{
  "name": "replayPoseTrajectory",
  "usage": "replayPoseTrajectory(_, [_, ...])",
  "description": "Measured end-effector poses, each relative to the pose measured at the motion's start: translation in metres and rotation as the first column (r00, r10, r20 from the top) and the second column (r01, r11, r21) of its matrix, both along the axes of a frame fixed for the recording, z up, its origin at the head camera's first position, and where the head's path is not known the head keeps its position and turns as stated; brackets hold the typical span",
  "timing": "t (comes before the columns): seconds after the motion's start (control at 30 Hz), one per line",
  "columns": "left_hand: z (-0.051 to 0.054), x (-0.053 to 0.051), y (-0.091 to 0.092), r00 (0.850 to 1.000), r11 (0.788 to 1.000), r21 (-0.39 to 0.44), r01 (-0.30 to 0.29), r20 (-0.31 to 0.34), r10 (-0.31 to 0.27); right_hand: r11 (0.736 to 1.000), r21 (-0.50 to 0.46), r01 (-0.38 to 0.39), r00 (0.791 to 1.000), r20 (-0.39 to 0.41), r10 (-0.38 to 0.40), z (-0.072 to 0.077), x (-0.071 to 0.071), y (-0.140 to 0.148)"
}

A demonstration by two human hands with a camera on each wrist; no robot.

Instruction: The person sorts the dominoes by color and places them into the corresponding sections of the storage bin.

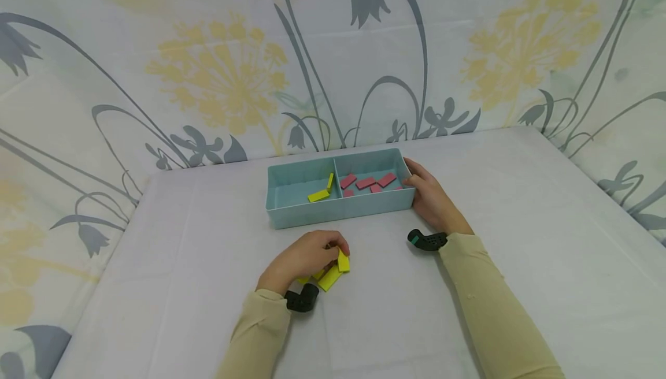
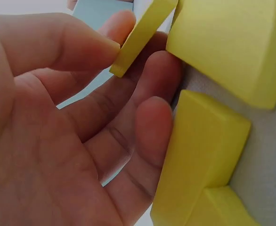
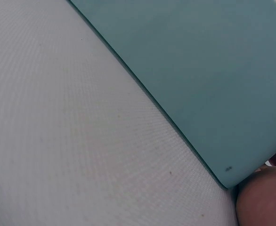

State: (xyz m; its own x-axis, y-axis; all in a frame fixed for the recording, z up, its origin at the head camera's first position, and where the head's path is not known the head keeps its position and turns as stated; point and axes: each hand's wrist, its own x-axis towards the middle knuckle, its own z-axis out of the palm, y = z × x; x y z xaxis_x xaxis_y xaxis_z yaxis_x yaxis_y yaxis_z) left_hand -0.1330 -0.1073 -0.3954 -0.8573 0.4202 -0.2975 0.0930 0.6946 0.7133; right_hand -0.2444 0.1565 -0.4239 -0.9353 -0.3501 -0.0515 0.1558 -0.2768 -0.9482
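Observation:
My left hand [image 1: 307, 256] pinches a thin yellow block [image 1: 343, 261] between thumb and fingertips. In the left wrist view that block [image 2: 142, 37] is tilted, while other fingertips touch more yellow blocks [image 2: 208, 150] lying on the cloth. Beyond the hand stands a light blue two-compartment box [image 1: 333, 212]. Two yellow blocks [image 1: 318, 196] are in its left compartment, one leaning by the divider; several pink blocks [image 1: 366, 182] lie in the right one. My right hand [image 1: 434, 197] grips the box's right end. Only a fingertip [image 3: 263, 202] and the box wall [image 3: 190, 70] show clearly in the right wrist view.
A white cloth [image 1: 390, 309] covers the table under everything. Flower-patterned fabric [image 1: 333, 55] rises behind the box and along both sides. Dark wrist-worn devices [image 1: 302, 298] sit at both wrists, by the beige sleeves.

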Motion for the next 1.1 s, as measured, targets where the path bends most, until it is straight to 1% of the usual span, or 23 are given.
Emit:
replayPoseTrajectory(0.2, [0.002,0.000,-0.002,1.000,1.000,0.006,-0.008,-0.005,0.008,1.000,-0.003,0.003,1.000,0.001,-0.003,0.000,0.000,0.000])
replayPoseTrajectory(0.4, [0.002,0.000,-0.005,1.000,0.999,0.039,-0.019,0.009,0.018,1.000,0.003,0.012,1.000,0.003,-0.012,0.000,-0.001,-0.001])
replayPoseTrajectory(0.5, [0.003,0.000,-0.006,1.000,0.999,0.040,-0.021,-0.006,0.022,1.000,0.006,0.015,1.000,0.006,-0.015,0.000,-0.001,0.000])
replayPoseTrajectory(0.6, [0.006,0.000,-0.008,0.999,0.999,0.040,-0.034,-0.039,0.036,1.000,0.011,0.016,1.000,0.004,-0.016,0.000,-0.001,0.000])
replayPoseTrajectory(0.7, [0.008,-0.001,-0.011,0.996,0.997,0.050,-0.065,-0.066,0.068,1.000,0.014,0.016,1.000,0.002,-0.016,0.000,-0.001,-0.001])
replayPoseTrajectory(0.83, [0.012,-0.002,-0.015,0.988,0.988,0.090,-0.125,-0.082,0.132,1.000,0.017,0.013,1.000,0.002,-0.013,-0.001,-0.002,-0.001])
replayPoseTrajectory(0.93, [0.013,-0.004,-0.018,0.976,0.976,0.124,-0.177,-0.103,0.190,1.000,0.015,0.015,1.000,0.007,-0.015,-0.001,-0.002,0.000])
replayPoseTrajectory(1.03, [0.014,-0.005,-0.022,0.960,0.962,0.151,-0.227,-0.134,0.248,1.000,0.010,0.017,1.000,0.004,-0.017,-0.002,-0.002,0.000])
replayPoseTrajectory(1.1, [0.016,-0.006,-0.024,0.949,0.949,0.180,-0.257,-0.139,0.283,1.000,0.012,0.009,1.000,-0.004,-0.009,-0.001,-0.002,0.000])
